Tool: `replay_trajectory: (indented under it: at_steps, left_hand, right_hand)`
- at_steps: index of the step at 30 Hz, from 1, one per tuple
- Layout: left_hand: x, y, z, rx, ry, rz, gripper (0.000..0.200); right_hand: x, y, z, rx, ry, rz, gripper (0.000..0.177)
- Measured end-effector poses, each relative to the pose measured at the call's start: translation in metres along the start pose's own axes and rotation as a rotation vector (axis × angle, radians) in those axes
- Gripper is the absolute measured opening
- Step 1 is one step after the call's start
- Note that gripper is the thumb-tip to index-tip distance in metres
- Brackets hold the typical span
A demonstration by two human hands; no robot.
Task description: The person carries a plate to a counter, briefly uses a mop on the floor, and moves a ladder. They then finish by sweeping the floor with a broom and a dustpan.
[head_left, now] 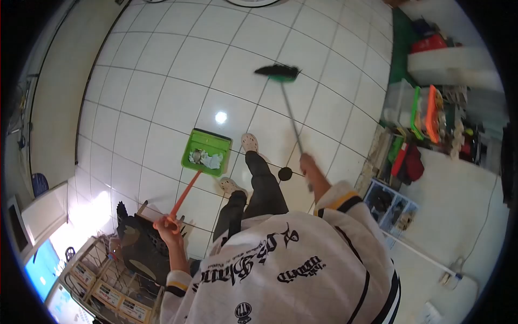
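My left hand (166, 224) is closed around the orange handle (185, 195) of a green dustpan (200, 141). The pan rests on the white tiled floor (162, 86) just left of my feet and holds some whitish scraps (208, 159). My right hand (308, 163) grips the thin grey pole (293, 120) of a broom. Its green and black head (278, 72) is on the tiles well ahead of me, apart from the dustpan.
A small black round object (285, 174) lies on the floor by my right leg. Cluttered shelves with plastic boxes (426, 108) line the right side. A black basket (141, 245) and a display rack (108, 289) stand at lower left.
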State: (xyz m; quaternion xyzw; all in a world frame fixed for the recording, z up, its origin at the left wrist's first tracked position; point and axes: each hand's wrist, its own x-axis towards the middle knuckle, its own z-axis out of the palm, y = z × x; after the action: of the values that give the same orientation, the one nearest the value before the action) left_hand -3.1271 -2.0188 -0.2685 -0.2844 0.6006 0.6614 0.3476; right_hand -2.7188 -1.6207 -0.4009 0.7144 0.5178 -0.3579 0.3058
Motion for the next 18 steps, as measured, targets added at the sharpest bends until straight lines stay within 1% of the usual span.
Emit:
replay_trajectory:
  at_steps: [1, 2, 4, 5, 8, 10, 11, 12, 13, 14, 15, 17, 18]
  left_hand:
    - [0.004, 0.002, -0.002, 0.048, -0.030, -0.052, 0.025]
    - [0.008, 0.005, -0.002, 0.099, -0.066, -0.097, 0.025]
    - [0.027, 0.007, 0.001, 0.141, -0.063, -0.096, 0.019]
    - [0.025, 0.002, 0.002, 0.153, -0.064, -0.081, 0.017]
    - [0.026, 0.003, 0.011, 0.251, -0.112, -0.039, 0.021]
    - [0.029, 0.007, 0.021, 0.290, -0.142, -0.032, 0.024]
    - [0.044, 0.009, 0.027, 0.303, -0.137, -0.062, 0.025]
    - [0.040, 0.007, 0.031, 0.307, -0.150, -0.059, 0.027]
    - [0.040, 0.005, 0.035, 0.320, -0.145, -0.049, 0.028]
    - [0.039, 0.001, 0.039, 0.329, -0.138, -0.036, 0.030]
    - [0.038, -0.002, 0.043, 0.340, -0.128, -0.029, 0.031]
    - [0.040, -0.007, 0.048, 0.325, -0.101, -0.013, 0.031]
    - [0.055, -0.008, 0.044, 0.333, -0.073, -0.029, 0.031]
  right_hand:
    - [-0.040, 0.033, 0.030, -0.111, -0.062, -0.107, 0.008]
    - [-0.065, 0.077, 0.067, -0.343, -0.068, -0.303, 0.017]
    - [-0.156, 0.095, 0.084, 0.218, -0.153, -0.075, 0.026]
    - [-0.216, 0.087, 0.068, 0.660, -0.188, 0.151, 0.029]
    - [-0.263, 0.146, 0.074, 0.703, -0.037, 0.156, 0.031]
    - [-0.277, 0.196, 0.059, 0.653, 0.063, 0.102, 0.034]
    - [-0.284, 0.201, 0.036, 0.502, 0.118, 0.127, 0.032]
    - [-0.273, 0.244, 0.021, 0.411, 0.146, 0.097, 0.031]
    - [-0.264, 0.289, -0.003, 0.102, 0.259, -0.268, 0.030]
    - [-0.254, 0.335, -0.026, -0.240, 0.483, -0.585, 0.030]
    - [-0.263, 0.339, -0.064, -0.471, 0.387, -0.398, 0.030]
    - [-0.299, 0.290, -0.144, -0.070, 0.303, 0.305, 0.028]
    - [-0.302, 0.269, -0.167, -0.235, 0.370, 0.295, 0.028]
